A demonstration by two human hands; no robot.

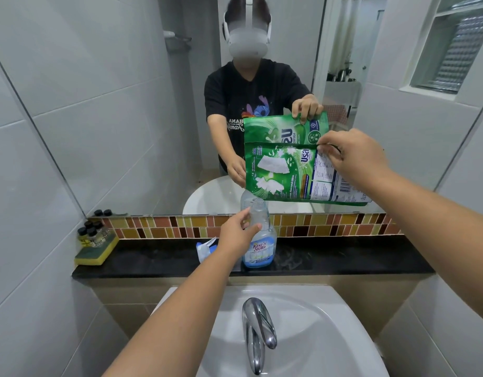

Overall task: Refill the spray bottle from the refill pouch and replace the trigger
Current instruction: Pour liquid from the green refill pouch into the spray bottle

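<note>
The left hand (236, 235) wraps the neck of the uncapped spray bottle (259, 238) standing mid-ledge on the black counter (343, 257). The right hand (354, 156) pinches the green refill pouch (286, 172) by its upper edge — tilted, its lower corner at the bottle's mouth. The trigger (205, 248) lies just left of the bottle.

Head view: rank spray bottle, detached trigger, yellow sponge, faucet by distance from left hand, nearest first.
Measured from the left hand:
1. Spray bottle: held at the neck, upright on the black ledge.
2. Detached trigger: lying on the ledge just left of the hand, partly behind the wrist.
3. Faucet: below, over the sink, closer to the camera.
4. Yellow sponge: far left end of the ledge.
</note>
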